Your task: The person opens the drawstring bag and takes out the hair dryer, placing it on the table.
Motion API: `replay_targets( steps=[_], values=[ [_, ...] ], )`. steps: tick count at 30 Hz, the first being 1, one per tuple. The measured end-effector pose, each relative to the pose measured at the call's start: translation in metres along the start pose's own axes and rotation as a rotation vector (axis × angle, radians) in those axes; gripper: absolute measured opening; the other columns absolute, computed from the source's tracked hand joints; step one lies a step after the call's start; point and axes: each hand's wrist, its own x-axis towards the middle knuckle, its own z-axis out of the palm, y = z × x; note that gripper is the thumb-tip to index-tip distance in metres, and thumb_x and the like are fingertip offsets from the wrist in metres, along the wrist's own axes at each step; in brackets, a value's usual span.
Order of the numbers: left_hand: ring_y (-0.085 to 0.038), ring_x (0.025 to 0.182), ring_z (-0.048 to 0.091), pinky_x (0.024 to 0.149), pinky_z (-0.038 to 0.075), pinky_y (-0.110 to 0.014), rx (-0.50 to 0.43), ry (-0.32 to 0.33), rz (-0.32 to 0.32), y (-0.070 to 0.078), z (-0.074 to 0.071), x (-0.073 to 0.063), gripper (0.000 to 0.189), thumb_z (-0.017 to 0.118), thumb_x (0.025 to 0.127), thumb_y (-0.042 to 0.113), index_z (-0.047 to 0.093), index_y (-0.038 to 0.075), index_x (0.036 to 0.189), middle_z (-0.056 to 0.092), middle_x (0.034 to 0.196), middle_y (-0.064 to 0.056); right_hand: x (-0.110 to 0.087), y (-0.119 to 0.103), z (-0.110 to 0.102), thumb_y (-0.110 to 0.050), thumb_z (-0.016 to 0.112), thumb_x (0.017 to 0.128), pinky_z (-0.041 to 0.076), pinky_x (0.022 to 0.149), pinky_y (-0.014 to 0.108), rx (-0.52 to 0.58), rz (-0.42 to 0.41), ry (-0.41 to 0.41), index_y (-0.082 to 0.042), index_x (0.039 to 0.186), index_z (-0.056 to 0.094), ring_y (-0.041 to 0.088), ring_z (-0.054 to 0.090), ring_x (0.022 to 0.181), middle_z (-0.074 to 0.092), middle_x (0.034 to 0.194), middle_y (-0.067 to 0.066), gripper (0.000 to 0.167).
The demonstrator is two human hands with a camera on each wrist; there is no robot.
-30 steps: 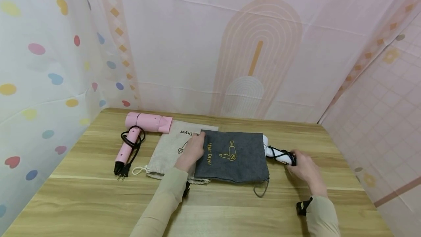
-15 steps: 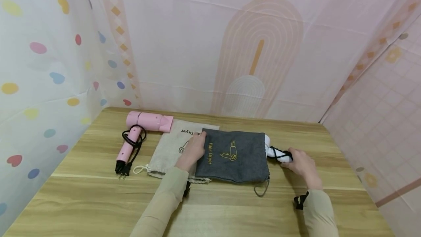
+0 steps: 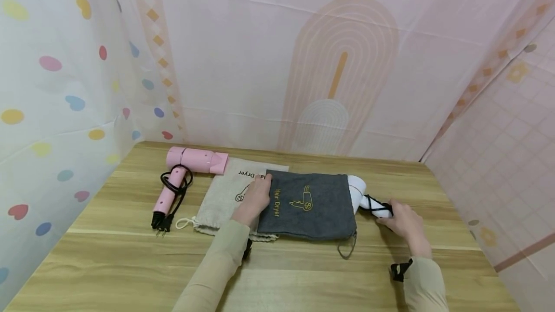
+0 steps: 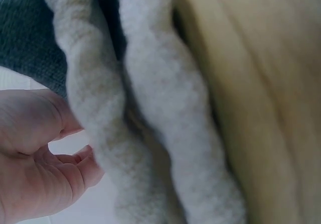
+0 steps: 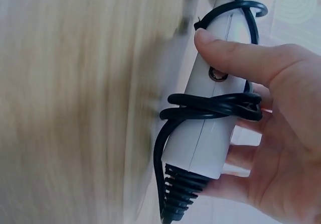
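Observation:
A white hair dryer (image 3: 357, 191) lies half inside a dark grey drawstring bag (image 3: 312, 215), its rear body and handle showing past the bag's right-hand mouth. My right hand (image 3: 405, 223) grips the handle; in the right wrist view, thumb and fingers wrap the white handle (image 5: 200, 143), which has a black cord (image 5: 215, 106) wound round it. At the bag's left edge my left hand (image 3: 253, 199) holds the grey cloth. In the left wrist view the left hand (image 4: 37, 158) is curled near that cloth, with its fingertips partly hidden behind a beige bag's gathered hem (image 4: 165, 93).
A beige drawstring bag (image 3: 221, 196) lies flat partly under the grey one. Left of it rests a pink hair dryer (image 3: 197, 160) with a black cord looped round its handle. The wooden table (image 3: 303, 283) ends at patterned cloth walls (image 3: 243, 61).
The white hair dryer first shifts slightly left with my right hand, then moves right, so more of its body shows outside the grey bag. My left hand stays at the bag's left edge.

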Motion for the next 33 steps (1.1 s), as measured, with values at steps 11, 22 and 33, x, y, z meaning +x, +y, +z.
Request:
replay_targets(
  steps=[11, 22, 33],
  values=[
    [-0.046, 0.114, 0.051, 0.081, 0.053, -0.050, 0.186, -0.052, 0.080, 0.014, 0.000, -0.007, 0.037, 0.058, 0.089, 0.001, 0.054, 0.002, 0.126, 0.050, 0.126, -0.030, -0.003, 0.004, -0.004, -0.033, 0.071, 0.083, 0.047, 0.065, 0.048, 0.017, 0.052, -0.044, 0.005, 0.119, 0.055, 0.032, 0.061, 0.082, 0.065, 0.101, 0.024, 0.054],
    [-0.032, 0.123, 0.048, 0.092, 0.048, -0.051, 0.147, -0.281, 0.368, 0.053, 0.000, -0.036, 0.044, 0.064, 0.089, 0.036, 0.056, 0.017, 0.128, 0.052, 0.131, -0.011, -0.003, 0.005, -0.006, -0.029, 0.069, 0.084, 0.048, 0.067, 0.048, 0.037, 0.038, -0.066, 0.005, 0.118, 0.055, 0.029, 0.060, 0.081, 0.064, 0.101, 0.024, 0.050],
    [-0.027, 0.118, 0.054, 0.079, 0.055, -0.041, 0.359, -0.258, 0.477, 0.069, 0.009, -0.054, 0.026, 0.066, 0.088, 0.022, 0.063, 0.015, 0.113, 0.055, 0.127, -0.007, -0.006, 0.008, -0.004, -0.029, 0.068, 0.084, 0.047, 0.063, 0.043, 0.030, 0.024, -0.032, 0.006, 0.115, 0.056, 0.026, 0.059, 0.077, 0.065, 0.097, 0.022, 0.049]
  ],
)
